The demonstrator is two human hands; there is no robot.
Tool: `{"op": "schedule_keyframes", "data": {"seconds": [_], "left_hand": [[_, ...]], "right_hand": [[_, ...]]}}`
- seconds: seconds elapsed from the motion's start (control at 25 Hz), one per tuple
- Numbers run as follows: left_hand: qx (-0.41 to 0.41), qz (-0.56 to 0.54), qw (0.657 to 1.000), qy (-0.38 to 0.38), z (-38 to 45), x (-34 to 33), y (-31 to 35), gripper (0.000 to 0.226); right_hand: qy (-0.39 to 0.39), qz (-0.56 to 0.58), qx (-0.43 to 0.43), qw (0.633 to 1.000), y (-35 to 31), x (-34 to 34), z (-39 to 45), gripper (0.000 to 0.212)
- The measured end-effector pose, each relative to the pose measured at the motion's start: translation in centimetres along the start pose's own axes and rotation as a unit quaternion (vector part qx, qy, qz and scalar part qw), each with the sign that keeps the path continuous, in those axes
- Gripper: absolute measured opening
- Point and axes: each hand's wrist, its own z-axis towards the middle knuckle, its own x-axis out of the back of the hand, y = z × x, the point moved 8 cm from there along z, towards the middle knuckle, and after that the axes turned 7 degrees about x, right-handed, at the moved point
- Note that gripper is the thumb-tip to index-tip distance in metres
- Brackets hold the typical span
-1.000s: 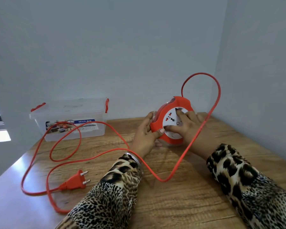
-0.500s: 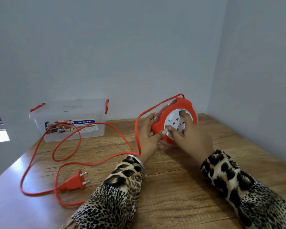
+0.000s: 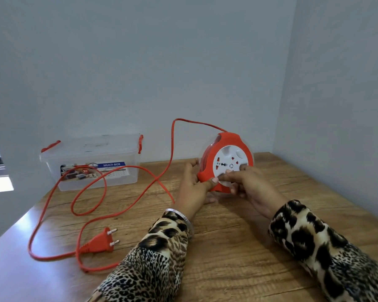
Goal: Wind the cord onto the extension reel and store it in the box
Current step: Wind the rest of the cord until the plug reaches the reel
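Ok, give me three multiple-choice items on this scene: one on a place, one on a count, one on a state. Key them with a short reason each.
1. Where does the plug lie?
A. On the table, near the left sleeve
B. Inside the box
C. In the right hand

2. How many metal pins show on the plug?
A. One
B. Two
C. Three

3. What state is the box in?
A. Open, lid off
B. Tipped on its side
C. Closed, lid on

Answers: 1 A, it rests on the wooden table with slack cord looped around it. 2 B, two pins point right. 3 C, the lid sits flat between its red latches, while the left hand and right hand hold the reel.
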Motion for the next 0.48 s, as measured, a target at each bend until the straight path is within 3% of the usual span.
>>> {"op": "schedule_keyframes", "data": {"seconds": [0.16, 0.28, 0.36, 0.48], "left_hand": [[-0.042, 0.019, 0.996, 0.073, -0.1, 1.6, 1.4, 0.035], [-0.027, 0.008, 0.997, 0.073, -0.2, 2.1, 1.9, 0.037], [-0.005, 0.012, 0.998, 0.054, -0.3, 2.0, 1.9, 0.041], [0.011, 0.006, 0.999, 0.042, -0.4, 1.8, 1.5, 0.046]], "right_hand": [[0.045, -0.158, 0.084, 0.983, -1.1, 1.1, -0.3, 0.068], [0.018, -0.246, 0.150, 0.957, -1.7, 0.4, -0.5, 0.073], [0.054, -0.356, 0.215, 0.908, -3.2, 0.9, -0.9, 0.059], [0.131, -0.510, 0.323, 0.787, -5.9, 1.3, -2.5, 0.044]]}}
